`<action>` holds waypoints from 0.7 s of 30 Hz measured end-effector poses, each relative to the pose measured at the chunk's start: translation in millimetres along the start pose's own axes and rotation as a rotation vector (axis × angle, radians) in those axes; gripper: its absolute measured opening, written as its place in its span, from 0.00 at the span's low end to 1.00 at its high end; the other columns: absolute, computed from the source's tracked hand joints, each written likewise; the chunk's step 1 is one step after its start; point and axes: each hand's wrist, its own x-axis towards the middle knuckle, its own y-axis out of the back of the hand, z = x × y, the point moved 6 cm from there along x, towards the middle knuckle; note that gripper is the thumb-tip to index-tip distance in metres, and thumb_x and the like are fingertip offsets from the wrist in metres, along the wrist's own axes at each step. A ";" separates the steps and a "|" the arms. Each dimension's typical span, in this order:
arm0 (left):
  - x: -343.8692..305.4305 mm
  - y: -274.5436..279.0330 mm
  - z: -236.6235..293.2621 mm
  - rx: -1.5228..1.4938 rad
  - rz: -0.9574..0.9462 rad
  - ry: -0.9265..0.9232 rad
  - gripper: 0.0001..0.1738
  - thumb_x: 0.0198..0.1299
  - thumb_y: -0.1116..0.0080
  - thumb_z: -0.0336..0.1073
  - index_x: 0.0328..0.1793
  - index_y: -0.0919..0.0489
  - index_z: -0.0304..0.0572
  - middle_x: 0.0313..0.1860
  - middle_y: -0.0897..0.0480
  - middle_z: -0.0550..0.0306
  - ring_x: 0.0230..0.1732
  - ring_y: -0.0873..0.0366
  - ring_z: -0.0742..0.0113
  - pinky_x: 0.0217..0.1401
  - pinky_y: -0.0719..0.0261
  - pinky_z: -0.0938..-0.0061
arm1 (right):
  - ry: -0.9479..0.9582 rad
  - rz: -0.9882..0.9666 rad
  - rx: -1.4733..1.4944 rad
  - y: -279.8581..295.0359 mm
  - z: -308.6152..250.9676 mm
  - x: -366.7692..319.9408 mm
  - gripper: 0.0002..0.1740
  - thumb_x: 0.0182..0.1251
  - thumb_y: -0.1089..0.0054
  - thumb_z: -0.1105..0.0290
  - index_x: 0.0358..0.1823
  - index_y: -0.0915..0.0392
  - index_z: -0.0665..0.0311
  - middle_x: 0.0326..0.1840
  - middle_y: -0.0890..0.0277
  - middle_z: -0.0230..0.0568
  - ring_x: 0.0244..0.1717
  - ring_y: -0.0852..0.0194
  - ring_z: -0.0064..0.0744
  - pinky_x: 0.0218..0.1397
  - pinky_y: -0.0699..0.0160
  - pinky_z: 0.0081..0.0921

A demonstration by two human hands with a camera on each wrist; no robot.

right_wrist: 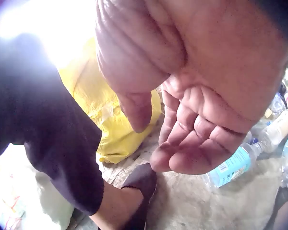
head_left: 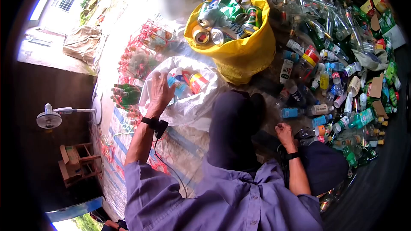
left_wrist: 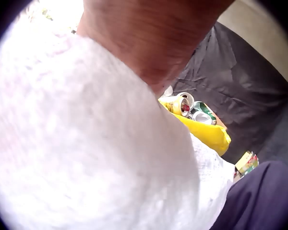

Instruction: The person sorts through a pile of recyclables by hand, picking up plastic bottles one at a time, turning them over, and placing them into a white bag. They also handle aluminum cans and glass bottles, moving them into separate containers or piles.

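My left hand (head_left: 160,92) is over the near left rim of a white woven sack (head_left: 195,105), fingers loosely spread toward the bottles inside. A blue-labelled bottle (head_left: 180,87) and a container with a red and yellow label (head_left: 197,83) show in the sack's mouth. In the left wrist view the sack cloth (left_wrist: 101,143) fills much of the picture and the fingertips are hidden. The right hand (right_wrist: 197,91) hangs loosely curled beside the knee, its palm bare. Near it on the ground lies a clear bottle with a light blue label (right_wrist: 233,165).
A yellow sack (head_left: 244,57) full of crushed drink cans stands beyond the white one. Plastic and glass bottles (head_left: 334,81) pile up along the right. Red netting with bottles (head_left: 141,55) lies at the left, near a standing fan (head_left: 49,117) and a wooden stool (head_left: 83,162).
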 end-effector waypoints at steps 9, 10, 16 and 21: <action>27.4 -64.0 -32.8 -0.398 -0.080 0.152 0.18 0.48 0.32 0.30 0.47 0.18 0.34 0.43 0.20 0.43 0.43 0.19 0.48 0.47 0.21 0.60 | -0.054 -0.058 -0.026 -3.7 -0.1 -3.2 0.14 0.63 0.40 0.65 0.39 0.19 0.71 0.35 0.17 0.58 0.40 0.15 0.54 0.44 0.19 0.39; 28.0 -65.0 -34.6 -0.401 -0.085 0.149 0.18 0.48 0.32 0.30 0.47 0.18 0.34 0.43 0.20 0.43 0.43 0.19 0.48 0.47 0.21 0.60 | -0.061 -0.056 -0.027 -2.2 -1.3 -3.9 0.14 0.63 0.40 0.65 0.39 0.19 0.71 0.35 0.17 0.58 0.40 0.15 0.54 0.44 0.19 0.39; 21.9 -70.6 -36.0 -0.565 -0.284 0.075 0.21 0.49 0.30 0.32 0.50 0.19 0.36 0.40 0.18 0.57 0.41 0.20 0.65 0.44 0.22 0.68 | -0.066 -0.022 -0.111 -7.8 27.7 2.7 0.16 0.62 0.38 0.66 0.41 0.19 0.74 0.33 0.17 0.58 0.35 0.15 0.47 0.39 0.20 0.36; 10.9 -68.4 -13.0 -0.221 -0.471 0.010 0.45 0.44 0.24 0.39 0.72 0.29 0.41 0.70 0.29 0.43 0.65 0.26 0.52 0.63 0.25 0.63 | -0.236 0.159 -0.158 -2.1 81.5 0.2 0.17 0.62 0.38 0.60 0.38 0.17 0.71 0.31 0.17 0.54 0.29 0.16 0.43 0.32 0.19 0.38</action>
